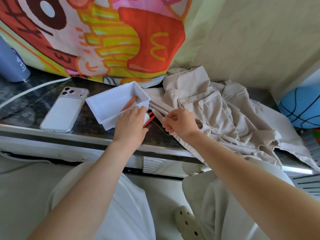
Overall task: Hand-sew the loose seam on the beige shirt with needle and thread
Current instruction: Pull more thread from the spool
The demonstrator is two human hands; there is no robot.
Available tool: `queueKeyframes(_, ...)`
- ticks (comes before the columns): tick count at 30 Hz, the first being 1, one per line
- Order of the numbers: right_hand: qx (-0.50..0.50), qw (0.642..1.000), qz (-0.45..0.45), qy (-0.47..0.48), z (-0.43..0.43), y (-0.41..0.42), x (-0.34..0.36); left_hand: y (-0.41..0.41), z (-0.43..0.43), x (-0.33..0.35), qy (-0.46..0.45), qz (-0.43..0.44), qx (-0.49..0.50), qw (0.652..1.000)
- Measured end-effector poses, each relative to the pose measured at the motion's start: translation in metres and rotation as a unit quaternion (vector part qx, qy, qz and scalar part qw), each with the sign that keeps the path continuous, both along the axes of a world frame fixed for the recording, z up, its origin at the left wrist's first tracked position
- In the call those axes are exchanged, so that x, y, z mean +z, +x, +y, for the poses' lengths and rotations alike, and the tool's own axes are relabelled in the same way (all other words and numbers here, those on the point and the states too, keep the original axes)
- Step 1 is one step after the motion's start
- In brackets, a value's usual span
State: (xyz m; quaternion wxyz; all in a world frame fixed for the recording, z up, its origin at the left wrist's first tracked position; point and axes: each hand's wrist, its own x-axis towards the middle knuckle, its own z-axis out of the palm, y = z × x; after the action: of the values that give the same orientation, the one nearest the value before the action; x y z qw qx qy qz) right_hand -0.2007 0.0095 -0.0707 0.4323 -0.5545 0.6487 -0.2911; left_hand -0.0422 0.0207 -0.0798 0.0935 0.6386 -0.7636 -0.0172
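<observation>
Gripping white spool [147, 116] with left hand [129, 123] beside tray [110, 108]; pinching thread [158, 126] with right hand [180, 123] at shirt [216, 108] edge on table [90, 123], leaving red handles [150, 119] visible between hands.

- shirt [216, 110]: beige, crumpled in a heap right of the tray [121, 87], frayed edge
- thread [158, 126]: thin pale strand, just right of the tray
- spool [147, 116]: small, white, at the tray's near-right corner

beige shirt [216, 108]; white box [117, 101]; blue ball [302, 108] with black lines; dark marbled counter [29, 103].
</observation>
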Motion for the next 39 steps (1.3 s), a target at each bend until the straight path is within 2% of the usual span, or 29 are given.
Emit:
queueKeyframes(3, 0.0, 1.0, -0.018, 0.006, 0.0, 0.006, -0.004, -0.001, 0.002, -0.001, -0.007, -0.013, -0.002, 1.0)
queueKeyframes(9, 0.054, 0.998, -0.025, 0.002, 0.002, 0.02, -0.005, -0.001, 0.001, -0.002, 0.04, 0.219, 0.003, 0.975)
queueKeyframes(13, 0.079, 0.997, 0.003, -0.024, 0.003, 0.019, -0.004, 0.001, -0.001, -0.003, 0.073, 0.312, 0.004, 0.947)
queueKeyframes(17, 0.052, 0.998, 0.003, -0.046, 0.005, 0.007, 0.001, 0.0, -0.002, 0.0, 0.104, 0.367, 0.013, 0.924)
queueKeyframes(19, 0.029, 0.997, 0.013, -0.066, 0.006, -0.005, 0.005, 0.0, -0.001, 0.003, 0.144, 0.424, 0.021, 0.894)
queueKeyframes(24, -0.008, 0.996, 0.043, -0.074, 0.011, -0.043, 0.011, -0.006, 0.007, 0.014, 0.265, 0.563, 0.047, 0.782)
queueKeyframes(26, -0.016, 0.994, 0.069, -0.083, 0.013, -0.055, 0.012, -0.009, 0.01, 0.019, 0.294, 0.602, 0.055, 0.74)
queueKeyframes(28, -0.025, 0.991, 0.091, -0.094, 0.015, -0.067, 0.015, -0.011, 0.011, 0.023, 0.305, 0.628, 0.055, 0.714)
queueKeyframes(30, -0.041, 0.99, 0.096, -0.099, 0.016, -0.076, 0.017, -0.011, 0.011, 0.024, 0.305, 0.629, 0.052, 0.713)
queueKeyframes(35, -0.108, 0.983, 0.109, -0.101, 0.018, -0.098, 0.025, -0.008, 0.011, 0.017, 0.285, 0.575, 0.067, 0.764)
queueKeyframes(39, -0.12, 0.98, 0.128, -0.092, 0.025, -0.114, 0.025, -0.008, 0.008, 0.014, 0.254, 0.586, 0.116, 0.76)
